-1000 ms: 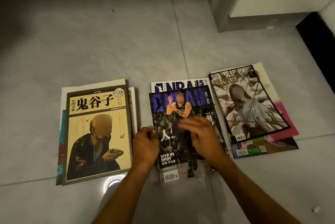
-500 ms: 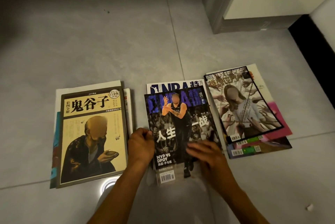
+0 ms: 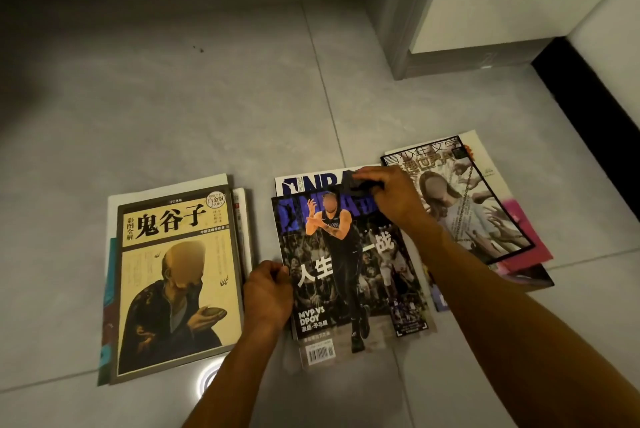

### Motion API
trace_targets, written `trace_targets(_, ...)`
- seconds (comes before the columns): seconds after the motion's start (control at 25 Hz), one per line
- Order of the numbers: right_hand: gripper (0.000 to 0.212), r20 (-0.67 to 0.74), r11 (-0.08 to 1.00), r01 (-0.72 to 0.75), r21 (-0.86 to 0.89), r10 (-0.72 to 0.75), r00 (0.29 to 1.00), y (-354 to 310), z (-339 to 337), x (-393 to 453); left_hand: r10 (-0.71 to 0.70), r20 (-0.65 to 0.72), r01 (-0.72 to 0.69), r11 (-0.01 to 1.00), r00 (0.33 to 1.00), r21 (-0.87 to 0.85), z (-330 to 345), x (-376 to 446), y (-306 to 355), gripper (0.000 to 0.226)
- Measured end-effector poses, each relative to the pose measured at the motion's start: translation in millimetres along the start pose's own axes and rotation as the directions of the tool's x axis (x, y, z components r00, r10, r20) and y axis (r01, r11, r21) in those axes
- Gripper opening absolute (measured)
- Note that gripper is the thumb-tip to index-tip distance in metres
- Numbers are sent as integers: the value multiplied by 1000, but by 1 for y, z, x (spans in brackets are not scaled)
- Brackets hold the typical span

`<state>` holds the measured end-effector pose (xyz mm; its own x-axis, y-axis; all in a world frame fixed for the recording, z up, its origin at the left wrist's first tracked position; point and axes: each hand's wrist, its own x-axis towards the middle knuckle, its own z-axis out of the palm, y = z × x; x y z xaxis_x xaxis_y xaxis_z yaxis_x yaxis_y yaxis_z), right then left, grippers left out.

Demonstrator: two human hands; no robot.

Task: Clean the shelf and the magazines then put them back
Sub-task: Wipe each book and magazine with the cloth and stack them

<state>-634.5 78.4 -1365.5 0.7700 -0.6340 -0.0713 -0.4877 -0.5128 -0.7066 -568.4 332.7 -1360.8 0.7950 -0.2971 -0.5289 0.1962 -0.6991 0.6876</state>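
Entry, head view. 3 stacks of magazines lie flat on the grey tiled floor (image 3: 173,108). My right hand (image 3: 388,199) sits at the far end of the middle stack, fingers curled round a small dark cloth (image 3: 360,185) and pressing it on the top edge of the glossy dark basketball magazine with the white and blue masthead (image 3: 346,271). My left hand (image 3: 268,292) is on that magazine's near left edge, fingers curled; I judge it pins or pinches the edge, but the fingertips are hidden, so I cannot tell which.

Just left of the left hand: the cream-and-brown hardbound-looking book with large black characters (image 3: 176,282), topping its own stack. Just right of the right hand: the white-and-black illustrated magazine with a chained figure (image 3: 457,205), lying askew on pink and dark issues.

Handling judgement: the basketball magazine looks thin, light and floppy, with a slick cover, so it would slide on the 1 under it when wiped. Holding the spine edge flat with the left hand while the cloth passes seems right. To lift it, I would take the spine side, since the loose page edge would fan and crease. The book looks stiffer and heavier; 2 hands at its long edges would suit.

The shelf itself I cannot identify here; a pale cabinet base (image 3: 467,60) stands well beyond the right hand.
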Motion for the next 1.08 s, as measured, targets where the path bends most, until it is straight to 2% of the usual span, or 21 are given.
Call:
trace_targets(0.16, 44, -57, 999, 47, -20, -48, 997, 5, 4, -49, 24, -38, -22, 999, 999, 36, 1, 2, 1, 12)
trace_targets(0.24, 48, -91, 999, 32, -5, -33, 995, 15, 10, -99, 39, -50, -37, 999, 998, 29, 1, 1, 1, 12)
trace_targets(0.36, 51, -104, 993, 103, -63, -109, 989, 35, 21, -187, 30, -36, -28, 999, 999, 35, 1, -2, 2, 9)
trace_targets(0.44, 69, -86, 992, 95, -77, -102, 991, 41, 24, -233, 17, -24, -16, 1000, 1000, 20, 1, -3, 3, 10)
trace_targets(0.52, 88, -53, 992, 50, -114, -56, 997, 39, 20, -246, -19, -4, 19, 999, 1000, -29, -1, -5, 8, 10)
trace_targets(0.6, 81, -91, 982, 74, -176, -91, 992, 27, 16, -234, -73, 37, 78, 988, 997, -133, -4, -10, 11, 12)
trace_targets(0.64, 71, -135, 990, 61, -131, -79, 988, 14, 16, -224, -71, 62, 81, 981, 996, -178, -6, -14, 12, 15)
trace_targets(0.72, 56, -208, 981, -118, 154, 149, 967, -19, 13, -197, -20, 97, 42, 972, 995, -231, -7, -24, 16, 18)
trace_targets(0.8, 45, -195, 818, -285, 500, 428, 883, -58, 15, -169, 15, 132, 27, 950, 991, -311, -7, -36, 24, 19)
trace_targets(0.84, 41, -163, 732, -305, 610, 492, 856, -78, 16, -156, 40, 155, 18, 934, 987, -357, -8, -43, 30, 19)
trace_targets(0.88, 36, -114, 659, -295, 692, 504, 856, -98, 19, -144, 72, 180, 5, 918, 981, -397, -8, -49, 36, 17)
trace_targets(0.96, 28, -18, 575, -251, 779, 420, 908, -127, 26, -123, 131, 230, -8, 882, 964, -471, -11, -58, 49, 10)
trace_targets(1.0, 25, 22, 585, -251, 771, 370, 929, -139, 27, -115, 153, 262, 4, 857, 953, -515, -12, -61, 54, 10)
trace_targets(1.08, 42, 37, 706, -267, 656, 323, 946, -148, 31, -101, 187, 360, 95, 765, 914, -637, -14, -65, 57, 24)
